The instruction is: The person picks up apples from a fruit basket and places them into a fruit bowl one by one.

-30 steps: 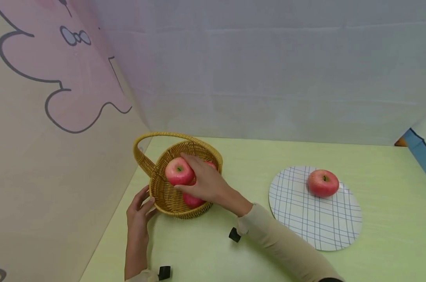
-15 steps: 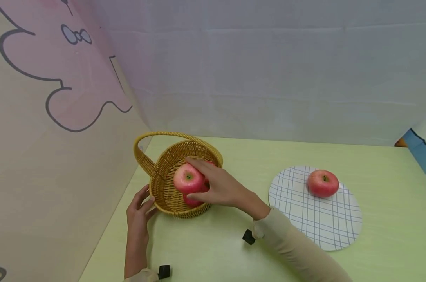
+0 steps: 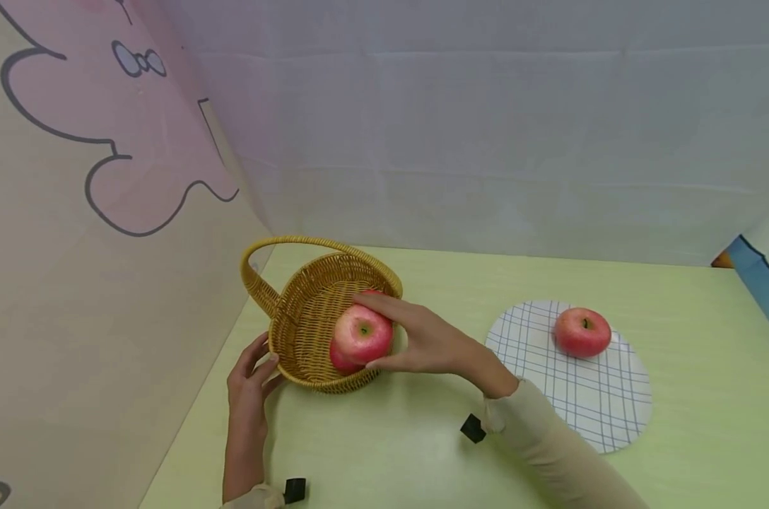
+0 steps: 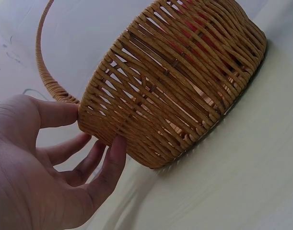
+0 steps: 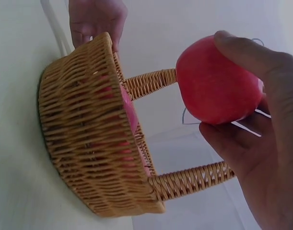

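Thumb and fingertips of my right hand point(image 3: 429, 339) grip a red apple point(image 3: 363, 332), held over the right side of a wicker basket point(image 3: 284, 357). In the right wrist view this apple point(image 5: 216, 81) is above the rim. Partly hidden beneath it in the head view, another apple point(image 3: 342, 360) sits inside the basket. A bit of a further apple point(image 3: 372, 291) shows past my fingers. My left hand point(image 3: 249, 389) holds the basket's left side; in the left wrist view the thumb lies at the rim and the fingertips are against the woven wall point(image 4: 160, 86).
To the right, a round white mat point(image 3: 569, 403) with blue check lines bears one apple point(image 3: 582, 332). The basket's tall handle point(image 3: 295, 240) arches up at the back left. A wall with pink cartoon print point(image 3: 149, 141) borders the left of the pale green table point(image 3: 372, 452).
My right hand has drawn the apple to the right across the basket, from its middle to above its right side. The left hand and basket have stayed in place.
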The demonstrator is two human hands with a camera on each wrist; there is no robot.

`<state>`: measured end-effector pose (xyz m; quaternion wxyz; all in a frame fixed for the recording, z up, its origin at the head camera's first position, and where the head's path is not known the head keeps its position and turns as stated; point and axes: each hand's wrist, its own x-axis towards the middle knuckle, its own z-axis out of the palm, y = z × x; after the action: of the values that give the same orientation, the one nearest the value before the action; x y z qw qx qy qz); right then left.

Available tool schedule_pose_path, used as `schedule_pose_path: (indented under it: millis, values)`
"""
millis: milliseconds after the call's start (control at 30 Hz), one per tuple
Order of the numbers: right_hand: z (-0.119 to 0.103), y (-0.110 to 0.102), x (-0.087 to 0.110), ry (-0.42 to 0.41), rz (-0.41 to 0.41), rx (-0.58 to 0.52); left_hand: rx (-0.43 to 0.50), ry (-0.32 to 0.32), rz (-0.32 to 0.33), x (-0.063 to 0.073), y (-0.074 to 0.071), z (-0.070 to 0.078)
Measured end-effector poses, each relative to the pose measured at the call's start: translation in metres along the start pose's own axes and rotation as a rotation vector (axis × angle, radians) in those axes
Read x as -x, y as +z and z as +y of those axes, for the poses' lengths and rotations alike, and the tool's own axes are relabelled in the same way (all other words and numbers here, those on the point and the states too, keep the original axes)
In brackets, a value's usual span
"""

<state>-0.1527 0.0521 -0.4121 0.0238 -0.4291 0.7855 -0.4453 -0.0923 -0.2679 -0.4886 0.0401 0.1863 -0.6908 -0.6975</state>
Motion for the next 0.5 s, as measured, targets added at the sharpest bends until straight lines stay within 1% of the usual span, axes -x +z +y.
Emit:
schedule_pose_path:
  millis: [167,267,500]
  values:
    - [0.002,-0.007,0.011,-0.029,-0.018,-0.081,-0.001,-0.002,-0.002,0.000,-0.001,0.001]
    - [0.005,-0.011,0.017,-0.046,-0.021,-0.106,-0.003,-0.003,-0.004,0.000,-0.001,0.000]
    - [0.008,-0.020,0.034,-0.038,-0.015,-0.075,-0.020,-0.011,-0.002,-0.001,-0.001,-0.002]
